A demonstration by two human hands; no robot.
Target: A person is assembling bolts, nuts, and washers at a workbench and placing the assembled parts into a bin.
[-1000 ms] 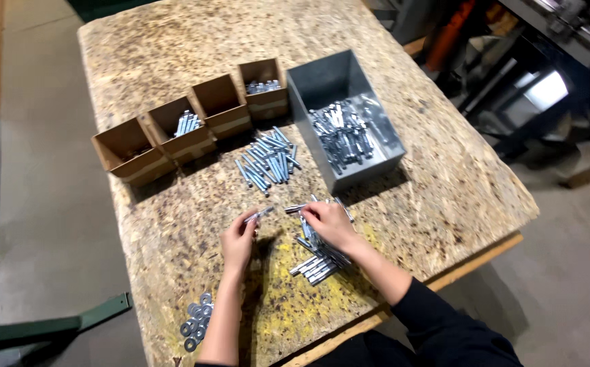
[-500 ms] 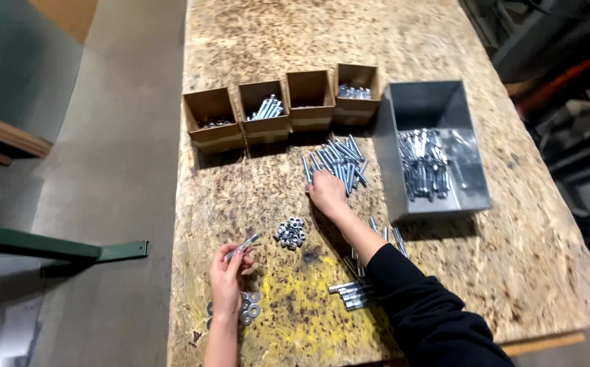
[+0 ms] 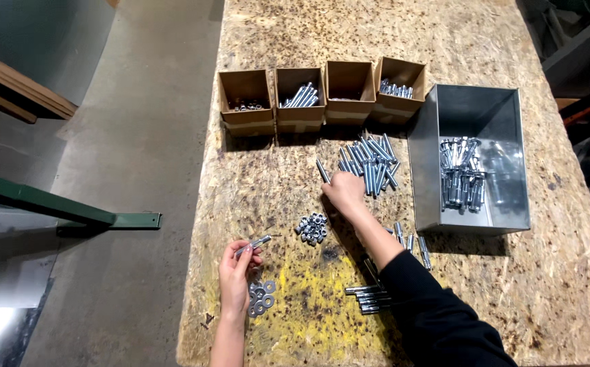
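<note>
Counter (image 3: 444, 41): chipboard top, flecked with yellow paint at the near edge.

Left hand (image 3: 237, 272): at the near left edge, fingers closed round one short bolt (image 3: 254, 243) that sticks out past the fingertips toward the right. A small heap of washers (image 3: 261, 299) lies just beside the wrist, on the counter.

Right hand (image 3: 344, 192): black sleeve, reached forward to the middle of the counter, fingers curled narrow at the near edge of the pile of long bolts (image 3: 370, 162); one bolt tip shows just past the knuckles, but whether it is gripped cannot be told.

Cluster of nuts (image 3: 312, 228): between the two hands, apart from both.

Further loose bolts (image 3: 370, 299): beside the right forearm.

Four cardboard boxes (image 3: 322, 98): in a row at the far side, holding small hardware.

Grey metal bin (image 3: 472, 160): right of the pile, holding sleeved anchor bolts.
</note>
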